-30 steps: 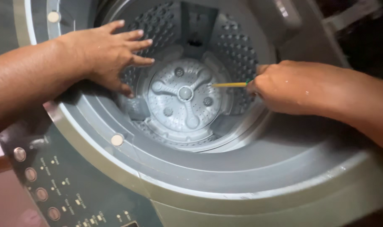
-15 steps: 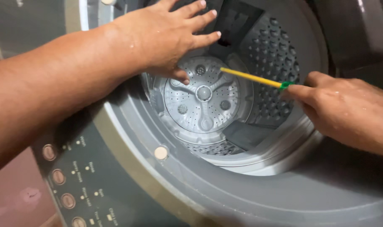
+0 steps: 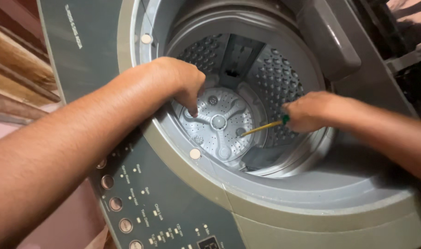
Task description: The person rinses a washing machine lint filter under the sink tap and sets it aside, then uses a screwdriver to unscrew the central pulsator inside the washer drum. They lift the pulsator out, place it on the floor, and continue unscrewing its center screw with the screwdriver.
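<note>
Nearest to the camera is the grey control panel [image 3: 141, 212] of a top-loading washing machine, with a row of round buttons [image 3: 113, 203] along its edge. Behind it the wide grey top ring [image 3: 284, 184] goes around the opening, and the drum [image 3: 275, 74] with its many small holes lies deeper inside.

As for the progress, the pulsator [image 3: 218, 123], the round plate with curved ribs at the bottom of the drum, sits in its place and its centre cap looks not yet removed. I judge that the work on it is only at the beginning: the tool is brought in, but no part is seen taken out or lying loose.

The left hand [image 3: 180, 83] reaches down over the rim into the drum. Its fingers are curled downward, half closed, and the fingertips [image 3: 192, 112] touch the left part of the pulsator, as if to hold it steady; it grips no loose thing.

The right hand [image 3: 307, 110] is closed tightly around the green handle of a screwdriver [image 3: 265, 127]. The yellow shaft goes down and to the left, and its tip arrives at the pulsator just right of the centre cap. I cannot tell if the tip sits in a screw or only rests on the plastic.

Farther back, a grey moulded corner piece [image 3: 330, 37] stands beyond the drum.
</note>
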Demonstrator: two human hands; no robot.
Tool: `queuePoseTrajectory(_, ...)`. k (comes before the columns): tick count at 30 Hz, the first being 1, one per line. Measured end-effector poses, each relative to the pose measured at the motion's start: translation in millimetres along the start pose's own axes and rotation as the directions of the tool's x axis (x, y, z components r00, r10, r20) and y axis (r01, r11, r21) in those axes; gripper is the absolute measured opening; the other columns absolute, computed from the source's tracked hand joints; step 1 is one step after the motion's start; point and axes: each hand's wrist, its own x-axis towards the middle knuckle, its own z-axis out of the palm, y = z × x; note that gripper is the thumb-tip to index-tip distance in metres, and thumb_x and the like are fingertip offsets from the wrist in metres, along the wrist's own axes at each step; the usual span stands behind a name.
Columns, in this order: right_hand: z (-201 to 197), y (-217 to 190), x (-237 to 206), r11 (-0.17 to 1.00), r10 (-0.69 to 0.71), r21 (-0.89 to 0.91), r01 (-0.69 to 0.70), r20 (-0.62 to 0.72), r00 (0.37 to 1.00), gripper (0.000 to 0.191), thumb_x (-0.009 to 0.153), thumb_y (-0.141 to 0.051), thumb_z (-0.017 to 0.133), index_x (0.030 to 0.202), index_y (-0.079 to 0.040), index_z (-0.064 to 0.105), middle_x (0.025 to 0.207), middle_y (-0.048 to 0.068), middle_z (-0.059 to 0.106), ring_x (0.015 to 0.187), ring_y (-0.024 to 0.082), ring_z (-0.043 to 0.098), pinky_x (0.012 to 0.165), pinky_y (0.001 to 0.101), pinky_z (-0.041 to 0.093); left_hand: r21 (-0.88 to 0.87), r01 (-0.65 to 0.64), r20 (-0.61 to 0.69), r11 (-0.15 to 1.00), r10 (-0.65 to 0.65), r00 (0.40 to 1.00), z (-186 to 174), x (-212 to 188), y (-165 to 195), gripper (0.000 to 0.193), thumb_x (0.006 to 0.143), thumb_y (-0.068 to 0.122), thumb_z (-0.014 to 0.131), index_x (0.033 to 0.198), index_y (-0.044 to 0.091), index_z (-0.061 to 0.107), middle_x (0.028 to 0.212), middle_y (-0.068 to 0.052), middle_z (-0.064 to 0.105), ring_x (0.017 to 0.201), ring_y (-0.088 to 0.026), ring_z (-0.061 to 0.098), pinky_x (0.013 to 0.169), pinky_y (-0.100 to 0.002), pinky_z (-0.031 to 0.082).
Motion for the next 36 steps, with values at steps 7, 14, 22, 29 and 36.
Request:
queuePoseTrajectory(7, 45, -6, 56, 0.998, -0.038, 0.055, 0.035, 0.058, 0.998, 0.034, 0.094, -0.020, 0.052, 0.117, -0.006, 0.074, 0.116, 0.020, 0.074, 0.114, 0.038, 0.070, 0.097, 0.0482, 0.056, 0.060, 0.000, 0.005, 0.998, 0.000, 1.000, 4, 16, -8, 0.049, 0.074, 0.040, 0.087, 0.115, 0.015, 0.079, 0.112, -0.010, 0.078, 0.105, -0.031, 0.073, 0.091, -0.045, 0.058)
queuePoseTrajectory(14, 78, -23, 107, 0.980, -0.079, 0.188, 0.067, 0.054, 0.995, 0.031, 0.084, -0.015, 0.062, 0.107, 0.000, 0.077, 0.109, 0.023, 0.074, 0.105, 0.039, 0.072, 0.088, 0.0474, 0.058, 0.005, 0.027, -0.064, 1.000, -0.027, 0.998, 7, 27, -17, 0.042, 0.079, 0.033, 0.083, 0.113, 0.008, 0.079, 0.113, -0.015, 0.076, 0.107, -0.032, 0.073, 0.091, -0.044, 0.058)
queuePoseTrajectory(22, 99, -40, 165, 0.942, -0.007, 0.328, -0.071, 0.231, 0.973, 0.025, 0.080, -0.003, 0.060, 0.089, 0.014, 0.076, 0.074, 0.026, 0.074, 0.068, 0.034, 0.078, 0.057, 0.0447, 0.059, -0.085, 0.038, -0.128, 0.996, -0.049, 0.991, 4, 28, -21, 0.039, 0.082, 0.030, 0.081, 0.114, 0.008, 0.078, 0.113, -0.015, 0.076, 0.106, -0.033, 0.073, 0.090, -0.045, 0.058)
queuePoseTrajectory(29, 122, -40, 188, 0.897, 0.019, 0.421, -0.138, 0.275, 0.961, 0.021, 0.084, -0.005, 0.062, 0.083, 0.011, 0.077, 0.067, 0.022, 0.071, 0.060, 0.031, 0.073, 0.052, 0.0427, 0.056, -0.121, 0.070, -0.104, 0.990, -0.082, 0.991, 1, 25, -18, 0.038, 0.083, 0.029, 0.081, 0.115, 0.009, 0.078, 0.113, -0.014, 0.077, 0.106, -0.033, 0.074, 0.089, -0.045, 0.059)
queuePoseTrajectory(36, 179, -86, 225, 0.911, -0.213, 0.408, 0.066, 0.326, 0.921, 0.021, 0.088, -0.008, 0.063, 0.081, 0.006, 0.076, 0.065, 0.018, 0.067, 0.052, 0.027, 0.068, 0.040, 0.0410, 0.050, -0.117, 0.050, -0.138, 0.992, -0.066, 0.988, 0, 26, -17, 0.043, 0.082, 0.034, 0.083, 0.118, 0.011, 0.076, 0.119, -0.013, 0.073, 0.111, -0.033, 0.070, 0.092, -0.046, 0.056)
